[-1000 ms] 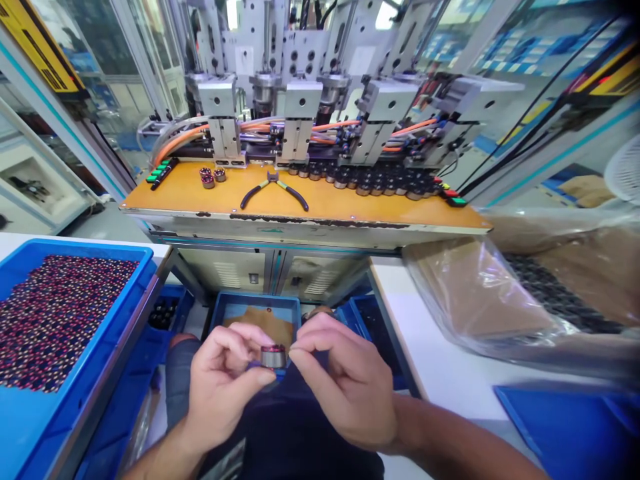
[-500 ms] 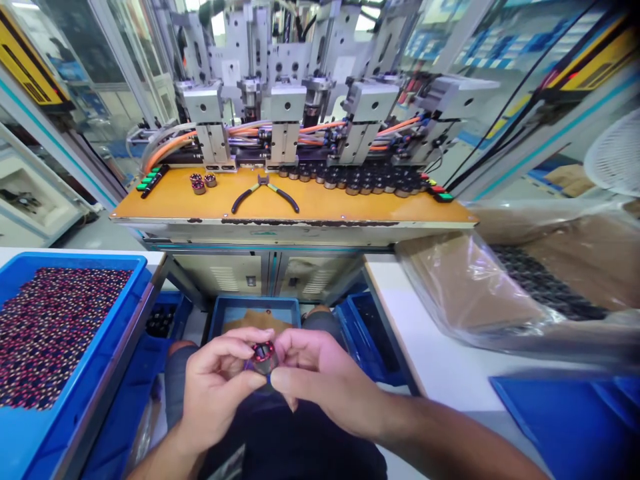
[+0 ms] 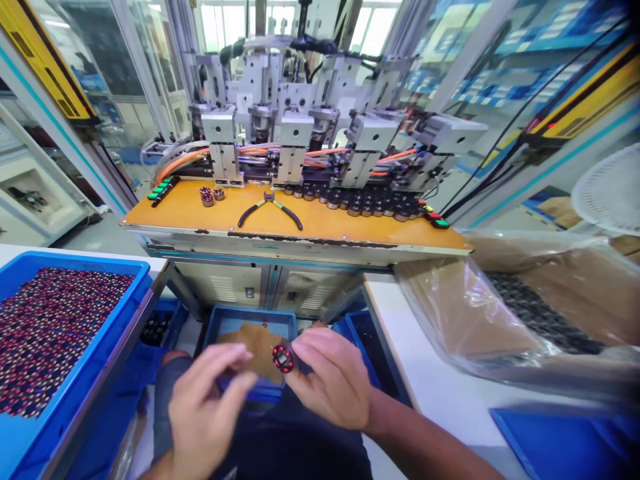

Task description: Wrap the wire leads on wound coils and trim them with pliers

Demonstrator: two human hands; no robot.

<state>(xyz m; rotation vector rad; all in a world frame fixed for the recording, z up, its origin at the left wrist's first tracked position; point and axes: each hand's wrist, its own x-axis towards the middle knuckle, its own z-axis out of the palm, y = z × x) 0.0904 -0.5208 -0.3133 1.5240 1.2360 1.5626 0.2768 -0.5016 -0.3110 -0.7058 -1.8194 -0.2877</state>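
Observation:
Between the thumb and fingers of my right hand is a small motor stator, a ring with red and black poles. Its open end faces up toward me. To the left, my left hand is apart from the stator, with thumb and fingers spread and slightly blurred; I see nothing in it. Both hands are above my lap, in front of a blue bin with brown paper in it.
A blue tray full of similar stators stands left. On the orange bench are pliers, a few stators and rows of black-topped parts, before a machine. A plastic-lined carton stands right.
My left hand has let go of the stator and moved left. My right hand has moved slightly right with the stator, now turned more toward me. The camera view has tilted up a little.

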